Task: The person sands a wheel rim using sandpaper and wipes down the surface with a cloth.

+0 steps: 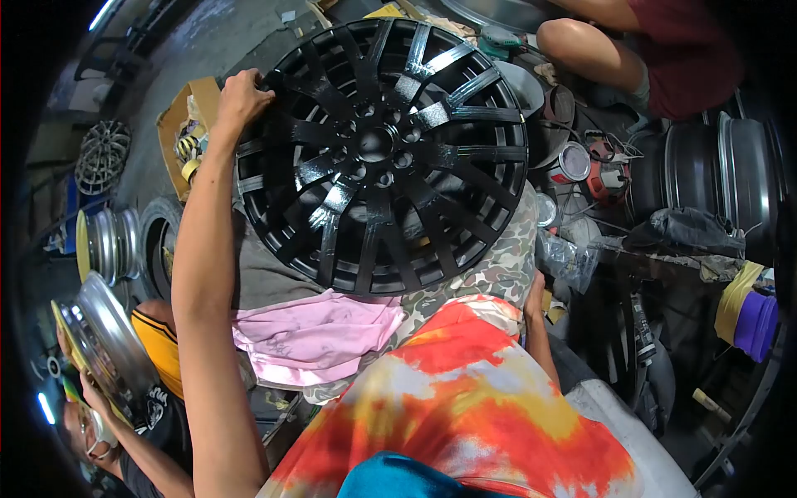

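A glossy black alloy wheel rim [375, 144] with many spokes lies face up across my lap. At its upper left edge, my left hand [243, 98] is closed, fingers bent around something dark that I cannot make out against the black rim. My right hand [535, 295] is low at my right side, beside the camouflage cloth [510, 249] over my leg and apart from the rim; its fingers are mostly hidden. A pink cloth [320, 336] is draped just below the rim, on my side.
At lower left a person in a mask holds a silver wheel rim [104, 332]. Another person's knee [573, 50] is at upper right. A cardboard box [178, 124] and a tyre [158, 236] stand left. Cans [573, 162], a red tool [610, 176] and stacked rims [743, 166] are right.
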`<action>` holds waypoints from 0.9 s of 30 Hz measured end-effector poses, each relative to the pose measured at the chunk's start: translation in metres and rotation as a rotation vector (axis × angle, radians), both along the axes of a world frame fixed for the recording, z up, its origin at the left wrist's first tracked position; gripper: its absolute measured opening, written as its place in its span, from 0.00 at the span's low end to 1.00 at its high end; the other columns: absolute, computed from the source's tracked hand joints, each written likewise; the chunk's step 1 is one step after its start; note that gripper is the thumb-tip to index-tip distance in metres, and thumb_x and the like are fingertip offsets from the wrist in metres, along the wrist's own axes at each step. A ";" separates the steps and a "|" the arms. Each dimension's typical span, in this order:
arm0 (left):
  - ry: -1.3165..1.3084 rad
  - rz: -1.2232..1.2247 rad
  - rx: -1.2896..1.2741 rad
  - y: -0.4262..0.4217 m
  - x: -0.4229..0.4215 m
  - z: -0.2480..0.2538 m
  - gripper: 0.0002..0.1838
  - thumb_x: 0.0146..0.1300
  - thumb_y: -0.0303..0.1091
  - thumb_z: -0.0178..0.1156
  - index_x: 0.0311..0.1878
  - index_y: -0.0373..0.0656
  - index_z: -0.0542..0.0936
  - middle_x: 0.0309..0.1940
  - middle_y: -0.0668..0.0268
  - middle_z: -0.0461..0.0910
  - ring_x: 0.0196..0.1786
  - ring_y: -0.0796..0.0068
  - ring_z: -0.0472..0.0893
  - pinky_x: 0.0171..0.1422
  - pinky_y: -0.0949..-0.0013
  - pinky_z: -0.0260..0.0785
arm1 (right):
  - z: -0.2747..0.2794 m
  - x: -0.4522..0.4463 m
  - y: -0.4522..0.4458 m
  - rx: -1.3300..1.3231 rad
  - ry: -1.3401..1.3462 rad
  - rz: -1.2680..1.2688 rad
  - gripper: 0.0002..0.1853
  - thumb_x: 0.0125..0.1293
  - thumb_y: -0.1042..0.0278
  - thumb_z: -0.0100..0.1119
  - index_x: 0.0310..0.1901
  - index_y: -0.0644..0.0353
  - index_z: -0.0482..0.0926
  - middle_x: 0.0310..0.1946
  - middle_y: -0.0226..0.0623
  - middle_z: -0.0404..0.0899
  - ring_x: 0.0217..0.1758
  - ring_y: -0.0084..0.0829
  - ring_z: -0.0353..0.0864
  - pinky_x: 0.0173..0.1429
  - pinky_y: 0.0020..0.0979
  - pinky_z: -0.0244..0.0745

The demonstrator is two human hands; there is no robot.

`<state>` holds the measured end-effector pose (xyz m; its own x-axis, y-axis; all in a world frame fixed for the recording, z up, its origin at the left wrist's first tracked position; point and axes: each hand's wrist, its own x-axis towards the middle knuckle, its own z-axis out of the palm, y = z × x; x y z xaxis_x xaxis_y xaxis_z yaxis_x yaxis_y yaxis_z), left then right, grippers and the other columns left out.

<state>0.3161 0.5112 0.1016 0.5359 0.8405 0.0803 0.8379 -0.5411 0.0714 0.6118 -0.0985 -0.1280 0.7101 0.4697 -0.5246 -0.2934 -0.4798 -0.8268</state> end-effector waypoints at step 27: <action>-0.438 0.170 -0.394 -0.003 -0.044 0.023 0.30 0.65 0.48 0.74 0.62 0.37 0.80 0.39 0.68 0.84 0.36 0.85 0.78 0.36 0.80 0.67 | 0.045 0.056 0.029 -0.015 -0.291 -0.039 0.13 0.75 0.64 0.59 0.53 0.63 0.83 0.35 0.31 0.83 0.30 0.19 0.77 0.35 0.23 0.74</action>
<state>0.2725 0.5082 0.1245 0.3793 0.9225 -0.0715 0.7578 -0.2653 0.5961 0.6680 -0.0698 -0.0825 0.8492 0.4325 -0.3031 -0.0635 -0.4860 -0.8716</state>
